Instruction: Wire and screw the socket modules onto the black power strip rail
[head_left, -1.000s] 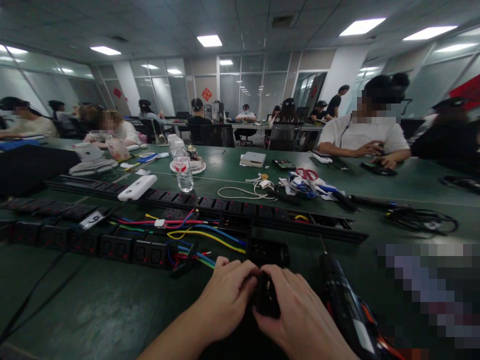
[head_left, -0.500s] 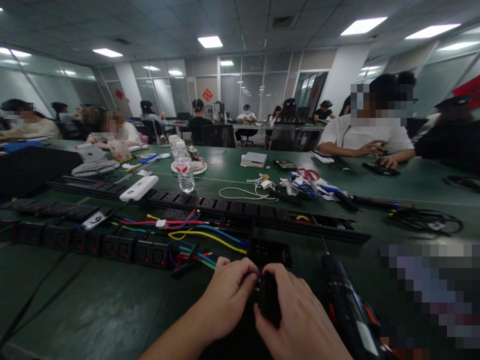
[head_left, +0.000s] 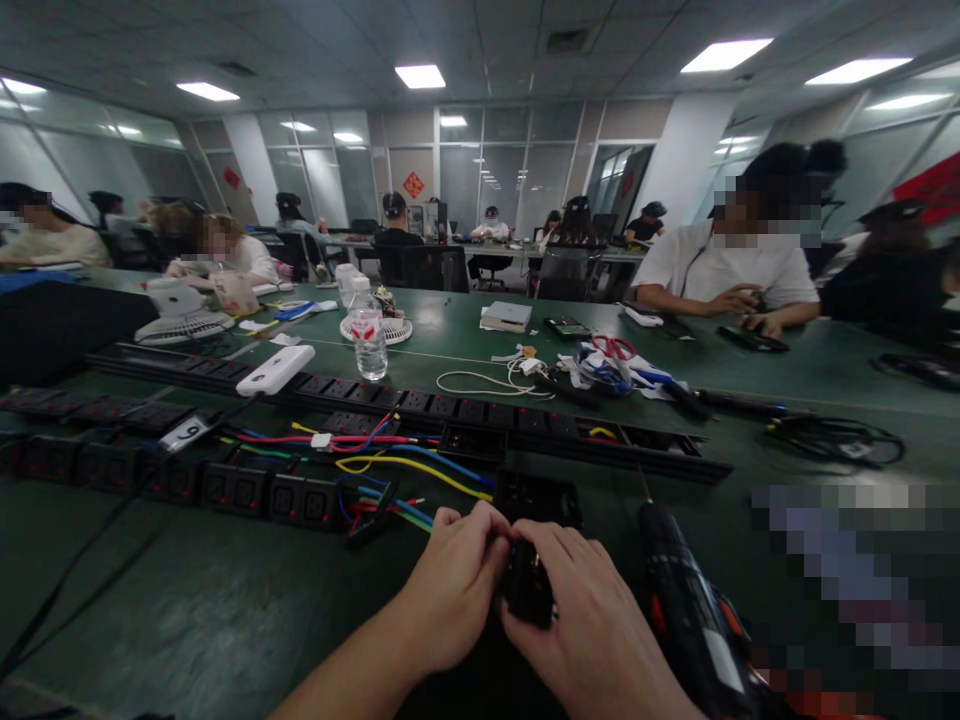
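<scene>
Between my two hands is a small black plastic housing (head_left: pixel 529 588) with glints of metal inside. My right hand (head_left: pixel 581 605) wraps its thumb and fingers round the right side of it. At its upper left edge, my left hand (head_left: pixel 466 580) has thumb and forefinger pinched together; what lies in that pinch is hidden. Just beyond my fingers sits an open black box-shaped piece (head_left: pixel 540 497), with yellow and blue wires (head_left: pixel 420 473) running to it from the left. A black power strip of several sockets (head_left: pixel 262 495) lies to the left, coloured wires at its end.
A power screwdriver (head_left: pixel 686 600) lies right of my right hand. Behind are a long socket rail (head_left: pixel 450 408), a white power bank (head_left: pixel 276 371), a water bottle (head_left: pixel 370 335) and red-handled scissors (head_left: pixel 613 347). A co-worker (head_left: pixel 731 265) sits across the table; others sit farther back.
The black housing has turned in my hands, so more of its inside with metal glints shows. Both hands have shifted slightly and stay close together. The view has moved a little.
</scene>
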